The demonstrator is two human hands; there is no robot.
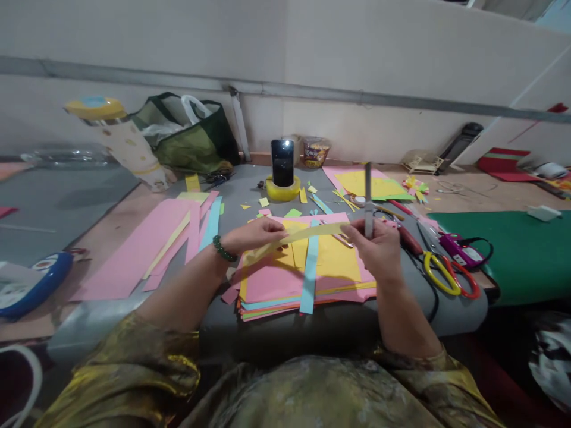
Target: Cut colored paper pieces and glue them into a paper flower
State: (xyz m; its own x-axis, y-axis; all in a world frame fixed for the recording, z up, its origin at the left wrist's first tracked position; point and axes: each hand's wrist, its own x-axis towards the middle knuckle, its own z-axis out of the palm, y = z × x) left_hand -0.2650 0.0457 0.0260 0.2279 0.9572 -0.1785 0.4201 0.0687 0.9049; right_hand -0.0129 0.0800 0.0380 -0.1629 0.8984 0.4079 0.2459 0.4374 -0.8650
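The light is dim and flat, with glare on the phone [282,166]. Wide-angle distortion stretches the softly blurred outer edges

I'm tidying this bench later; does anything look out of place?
Small paper scraps lie scattered between the smartphone and the paper stack, looking like stray offcuts. The smartphone stands in what looks like a yellow tape roll, an unusual holder. The yellow-lidded bottle at left seems tilted, perhaps from lens distortion.

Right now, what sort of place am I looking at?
Probably a paper-craft workspace: a yellow strip is held over a stack of coloured paper, with scissors lying to the right.
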